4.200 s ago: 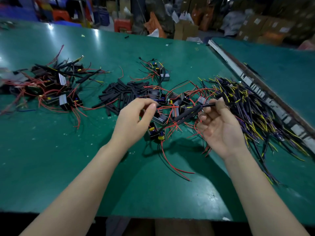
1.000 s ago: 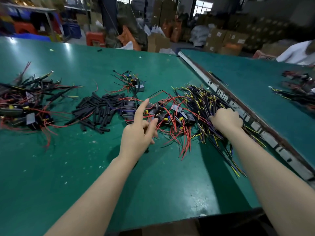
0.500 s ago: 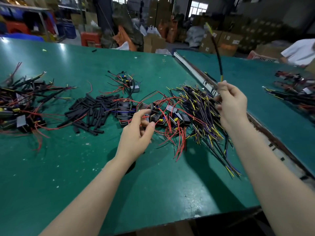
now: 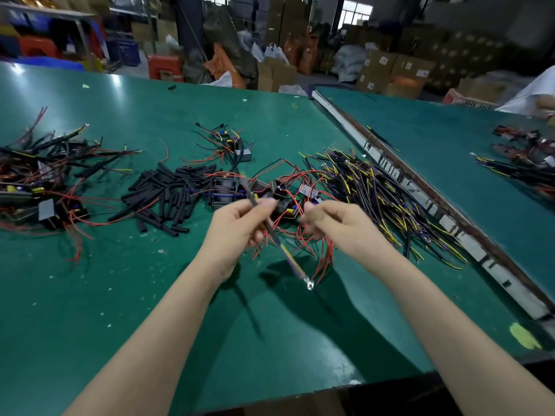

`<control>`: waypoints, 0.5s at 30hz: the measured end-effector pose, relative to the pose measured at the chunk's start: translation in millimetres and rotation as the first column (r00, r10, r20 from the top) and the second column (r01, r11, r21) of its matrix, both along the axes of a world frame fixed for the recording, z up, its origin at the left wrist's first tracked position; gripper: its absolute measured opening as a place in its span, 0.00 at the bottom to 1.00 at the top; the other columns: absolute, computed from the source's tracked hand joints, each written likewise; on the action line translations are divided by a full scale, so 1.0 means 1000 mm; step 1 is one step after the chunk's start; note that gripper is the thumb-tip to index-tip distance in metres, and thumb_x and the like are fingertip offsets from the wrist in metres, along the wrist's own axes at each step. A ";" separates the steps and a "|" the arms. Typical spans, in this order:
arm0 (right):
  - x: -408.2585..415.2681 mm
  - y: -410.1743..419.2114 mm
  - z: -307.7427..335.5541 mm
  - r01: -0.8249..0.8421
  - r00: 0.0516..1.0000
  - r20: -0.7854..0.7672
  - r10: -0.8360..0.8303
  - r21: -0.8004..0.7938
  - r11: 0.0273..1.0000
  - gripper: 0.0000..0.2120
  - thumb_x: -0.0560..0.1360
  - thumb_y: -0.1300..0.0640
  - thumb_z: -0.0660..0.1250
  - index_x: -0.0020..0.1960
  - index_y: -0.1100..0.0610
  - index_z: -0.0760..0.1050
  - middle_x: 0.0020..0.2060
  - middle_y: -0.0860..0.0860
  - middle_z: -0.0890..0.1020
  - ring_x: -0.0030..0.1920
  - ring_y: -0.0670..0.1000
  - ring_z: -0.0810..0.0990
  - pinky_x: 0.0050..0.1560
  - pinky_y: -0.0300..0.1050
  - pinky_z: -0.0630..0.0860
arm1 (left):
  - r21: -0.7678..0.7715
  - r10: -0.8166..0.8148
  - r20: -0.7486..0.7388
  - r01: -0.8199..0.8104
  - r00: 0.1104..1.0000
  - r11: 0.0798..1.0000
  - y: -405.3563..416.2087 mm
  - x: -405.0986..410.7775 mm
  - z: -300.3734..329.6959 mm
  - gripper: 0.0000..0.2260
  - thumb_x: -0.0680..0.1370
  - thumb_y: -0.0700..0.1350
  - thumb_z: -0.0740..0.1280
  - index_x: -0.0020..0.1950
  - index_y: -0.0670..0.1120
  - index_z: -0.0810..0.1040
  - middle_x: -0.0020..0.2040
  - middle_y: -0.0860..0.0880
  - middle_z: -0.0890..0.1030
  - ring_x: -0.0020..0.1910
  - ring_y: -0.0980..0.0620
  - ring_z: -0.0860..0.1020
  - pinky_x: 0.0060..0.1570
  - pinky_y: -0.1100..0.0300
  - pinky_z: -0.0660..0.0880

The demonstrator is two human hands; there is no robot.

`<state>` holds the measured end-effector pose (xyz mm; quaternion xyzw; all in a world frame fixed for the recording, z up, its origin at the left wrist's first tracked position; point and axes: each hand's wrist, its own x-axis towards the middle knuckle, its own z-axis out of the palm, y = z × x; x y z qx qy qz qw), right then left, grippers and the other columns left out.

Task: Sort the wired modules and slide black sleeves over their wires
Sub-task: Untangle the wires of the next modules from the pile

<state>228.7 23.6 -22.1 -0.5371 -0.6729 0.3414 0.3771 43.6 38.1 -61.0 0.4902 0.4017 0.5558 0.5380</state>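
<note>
My left hand (image 4: 237, 226) pinches a dark wire (image 4: 288, 255) with a yellow-purple stretch and a metal ring terminal (image 4: 309, 285) hanging below it; the wire is motion-blurred. My right hand (image 4: 339, 226) is close beside it, fingers curled, thumb and fingertip pinching red wires (image 4: 300, 232) of the modules. Small black wired modules (image 4: 225, 190) lie just behind both hands. A pile of black sleeves (image 4: 168, 196) sits to their left. A heap of yellow-and-black wires (image 4: 375, 190) spreads to the right.
A tangle of sleeved modules (image 4: 39, 181) lies at the far left of the green table (image 4: 90, 295). One module (image 4: 237, 145) sits further back. A worn rail (image 4: 420, 187) separates a second table, where another person's white sleeve (image 4: 528, 94) and more modules (image 4: 522, 157) show.
My right hand has come down from holding the yellow-black wire upright and now sits beside the left. The wire is now pinched in my left hand, which has lifted off the modules.
</note>
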 end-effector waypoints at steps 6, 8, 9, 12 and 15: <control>-0.003 0.031 -0.002 0.292 0.908 0.269 -0.321 0.143 0.946 0.06 0.77 0.51 0.64 0.53 0.50 0.75 0.37 0.41 0.77 0.45 0.49 0.76 0.42 0.42 0.64 | 0.129 -0.109 -0.503 0.199 0.857 0.971 0.000 -0.010 -0.006 0.04 0.73 0.54 0.71 0.45 0.57 0.84 0.28 0.54 0.68 0.29 0.56 0.63 0.30 0.63 0.59; -0.013 0.041 -0.007 0.283 0.853 0.401 -0.335 0.184 0.941 0.12 0.77 0.49 0.63 0.57 0.54 0.75 0.43 0.46 0.79 0.53 0.54 0.76 0.48 0.44 0.68 | 0.136 -0.086 -0.601 0.208 0.794 0.969 0.000 -0.014 -0.008 0.12 0.72 0.62 0.68 0.43 0.55 0.84 0.26 0.54 0.66 0.27 0.56 0.62 0.28 0.63 0.59; -0.019 0.045 -0.009 0.271 0.795 0.504 -0.337 0.203 0.941 0.15 0.77 0.47 0.62 0.57 0.55 0.76 0.48 0.51 0.80 0.56 0.58 0.74 0.53 0.47 0.70 | 0.138 -0.076 -0.644 0.213 0.761 0.967 0.000 -0.014 -0.009 0.18 0.72 0.66 0.65 0.41 0.53 0.84 0.25 0.51 0.67 0.26 0.55 0.62 0.28 0.61 0.61; -0.027 0.054 -0.012 0.253 0.614 0.723 -0.315 0.198 0.947 0.17 0.78 0.45 0.61 0.56 0.56 0.79 0.55 0.57 0.77 0.60 0.62 0.70 0.55 0.51 0.70 | 0.208 0.033 -0.694 0.156 0.719 0.966 -0.004 -0.012 -0.010 0.24 0.71 0.68 0.59 0.36 0.52 0.84 0.27 0.42 0.75 0.27 0.48 0.69 0.32 0.55 0.69; -0.027 0.058 0.001 0.280 0.764 0.543 -0.347 0.205 0.938 0.13 0.79 0.49 0.61 0.50 0.56 0.80 0.47 0.55 0.82 0.53 0.58 0.77 0.50 0.46 0.73 | 0.288 0.177 -0.601 0.005 0.779 0.958 -0.004 -0.013 -0.007 0.23 0.74 0.64 0.59 0.37 0.47 0.83 0.26 0.44 0.74 0.26 0.55 0.68 0.32 0.57 0.68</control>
